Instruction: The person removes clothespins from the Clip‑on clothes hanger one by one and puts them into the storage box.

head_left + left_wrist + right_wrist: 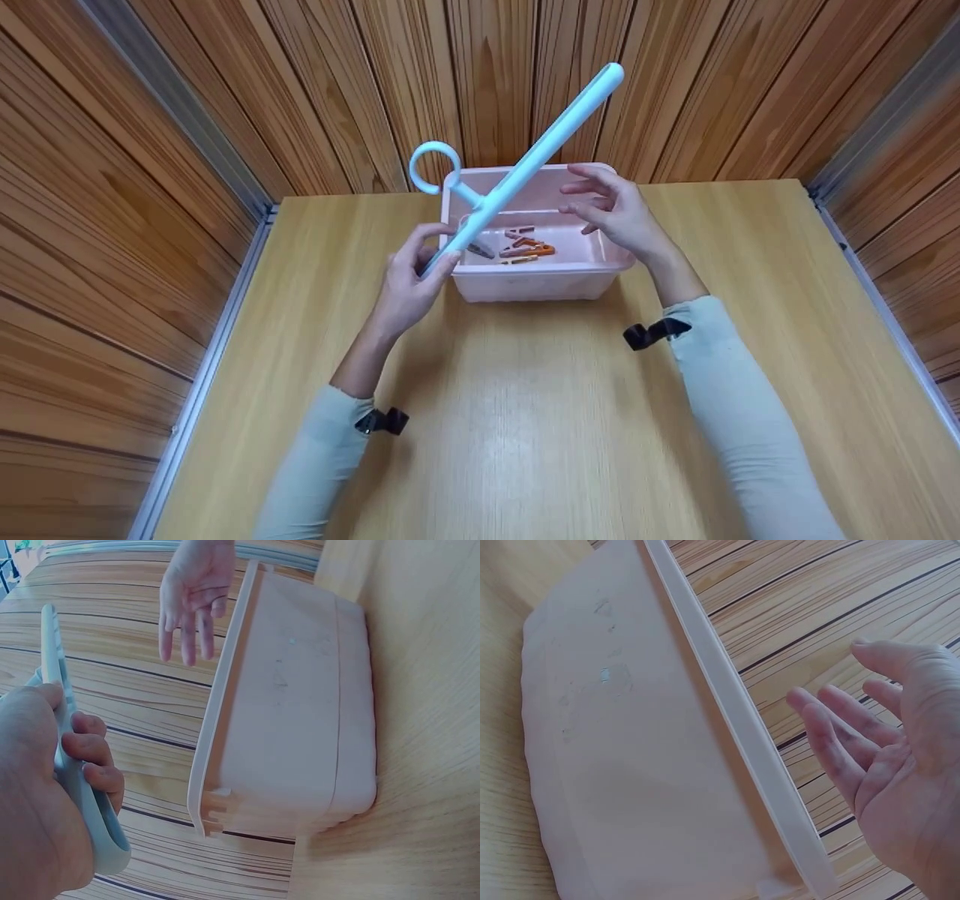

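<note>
A light blue clothes hanger (pixel 544 150) with a ring-shaped hook is gripped near its lower end by my left hand (pixel 412 277). It slants up to the right over a pink plastic bin (pixel 536 289). In the left wrist view, the fingers of that hand curl round the hanger (pixel 82 802). My right hand (pixel 611 206) hovers over the bin's right side with loosely bent fingers and holds nothing, as the right wrist view also shows beside the bin's rim (pixel 739 709). Several orange and brown clothespins (pixel 529 247) lie inside the bin, with a grey one (pixel 480 249) at left, partly behind the hanger.
The bin stands at the back of a light wooden table (pixel 517 420), close to a wood-panelled wall (pixel 495 82). Panelled walls with metal edge strips (pixel 202 375) rise on both sides. A small black camera mount (pixel 382 421) sits on each sleeve cuff.
</note>
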A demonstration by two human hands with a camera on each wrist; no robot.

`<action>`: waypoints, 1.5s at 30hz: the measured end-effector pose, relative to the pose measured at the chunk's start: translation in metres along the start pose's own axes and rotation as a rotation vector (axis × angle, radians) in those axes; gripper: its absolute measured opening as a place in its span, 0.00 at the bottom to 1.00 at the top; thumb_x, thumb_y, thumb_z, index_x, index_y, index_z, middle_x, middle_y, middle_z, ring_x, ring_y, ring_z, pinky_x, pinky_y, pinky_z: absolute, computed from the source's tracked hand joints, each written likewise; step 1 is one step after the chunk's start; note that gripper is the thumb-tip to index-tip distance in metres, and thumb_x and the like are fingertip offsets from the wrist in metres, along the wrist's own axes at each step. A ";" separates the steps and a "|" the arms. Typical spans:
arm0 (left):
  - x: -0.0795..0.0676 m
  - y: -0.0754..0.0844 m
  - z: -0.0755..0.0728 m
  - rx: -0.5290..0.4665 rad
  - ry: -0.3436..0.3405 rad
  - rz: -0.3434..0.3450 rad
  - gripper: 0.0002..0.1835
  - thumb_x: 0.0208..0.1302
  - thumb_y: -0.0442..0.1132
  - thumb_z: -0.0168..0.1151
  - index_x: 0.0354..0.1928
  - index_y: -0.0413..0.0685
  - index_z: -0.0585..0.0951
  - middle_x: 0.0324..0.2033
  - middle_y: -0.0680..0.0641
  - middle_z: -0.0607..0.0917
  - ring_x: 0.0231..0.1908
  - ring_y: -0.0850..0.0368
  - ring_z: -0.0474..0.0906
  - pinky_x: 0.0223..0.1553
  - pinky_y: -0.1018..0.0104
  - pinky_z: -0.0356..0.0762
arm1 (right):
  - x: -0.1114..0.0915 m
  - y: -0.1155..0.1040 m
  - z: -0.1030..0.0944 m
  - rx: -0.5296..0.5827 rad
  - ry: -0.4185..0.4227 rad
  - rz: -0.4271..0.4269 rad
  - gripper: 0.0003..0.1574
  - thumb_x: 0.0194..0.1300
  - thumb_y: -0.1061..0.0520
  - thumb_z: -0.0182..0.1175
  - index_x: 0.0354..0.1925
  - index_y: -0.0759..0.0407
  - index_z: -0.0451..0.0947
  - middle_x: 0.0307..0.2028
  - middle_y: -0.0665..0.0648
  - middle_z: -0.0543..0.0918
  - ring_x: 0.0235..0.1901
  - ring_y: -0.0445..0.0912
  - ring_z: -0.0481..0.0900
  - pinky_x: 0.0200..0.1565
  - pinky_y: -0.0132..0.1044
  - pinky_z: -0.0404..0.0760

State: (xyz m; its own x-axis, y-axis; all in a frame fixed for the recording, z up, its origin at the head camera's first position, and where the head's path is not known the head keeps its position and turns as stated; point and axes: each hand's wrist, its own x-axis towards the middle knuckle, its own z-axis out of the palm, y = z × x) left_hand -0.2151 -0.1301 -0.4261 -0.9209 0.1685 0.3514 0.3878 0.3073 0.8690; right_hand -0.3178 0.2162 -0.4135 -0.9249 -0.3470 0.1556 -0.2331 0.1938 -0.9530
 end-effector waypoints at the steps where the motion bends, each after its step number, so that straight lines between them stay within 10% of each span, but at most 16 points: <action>1: 0.000 0.000 0.000 0.000 -0.003 -0.001 0.18 0.82 0.39 0.66 0.68 0.44 0.80 0.25 0.52 0.79 0.24 0.63 0.70 0.27 0.70 0.66 | 0.000 0.000 0.000 0.002 0.004 -0.003 0.38 0.82 0.62 0.65 0.83 0.61 0.68 0.71 0.72 0.81 0.52 0.35 0.93 0.39 0.29 0.90; 12: -0.004 -0.003 -0.005 -0.002 -0.078 -0.021 0.18 0.84 0.40 0.65 0.69 0.46 0.80 0.26 0.53 0.77 0.26 0.59 0.71 0.30 0.69 0.67 | -0.012 -0.003 -0.005 0.039 0.080 -0.049 0.34 0.83 0.62 0.63 0.81 0.65 0.71 0.58 0.40 0.90 0.59 0.44 0.93 0.41 0.30 0.91; 21: -0.010 -0.004 -0.010 0.011 -0.152 -0.018 0.18 0.82 0.38 0.67 0.68 0.46 0.80 0.26 0.51 0.78 0.27 0.59 0.71 0.31 0.69 0.67 | -0.024 -0.008 -0.007 0.106 0.100 -0.131 0.27 0.85 0.61 0.61 0.76 0.63 0.78 0.60 0.48 0.91 0.64 0.45 0.89 0.59 0.30 0.90; 32: -0.015 -0.009 -0.017 -0.028 -0.304 -0.025 0.17 0.82 0.37 0.65 0.67 0.44 0.80 0.37 0.38 0.90 0.33 0.54 0.82 0.38 0.69 0.80 | -0.037 -0.006 -0.011 0.153 0.073 -0.180 0.25 0.84 0.64 0.61 0.73 0.68 0.80 0.61 0.44 0.92 0.63 0.40 0.90 0.60 0.30 0.90; 45: -0.023 -0.016 -0.025 -0.046 -0.402 -0.068 0.16 0.83 0.38 0.65 0.67 0.44 0.81 0.32 0.37 0.86 0.31 0.56 0.77 0.34 0.70 0.70 | -0.059 -0.004 -0.025 0.138 0.067 -0.174 0.24 0.83 0.68 0.60 0.72 0.73 0.79 0.63 0.53 0.93 0.65 0.41 0.90 0.66 0.29 0.86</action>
State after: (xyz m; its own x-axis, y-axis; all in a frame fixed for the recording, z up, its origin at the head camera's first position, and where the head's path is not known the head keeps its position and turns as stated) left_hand -0.2014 -0.1625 -0.4396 -0.8525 0.5045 0.1367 0.3162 0.2895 0.9034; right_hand -0.2700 0.2593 -0.4127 -0.8932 -0.3017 0.3335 -0.3520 0.0072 -0.9360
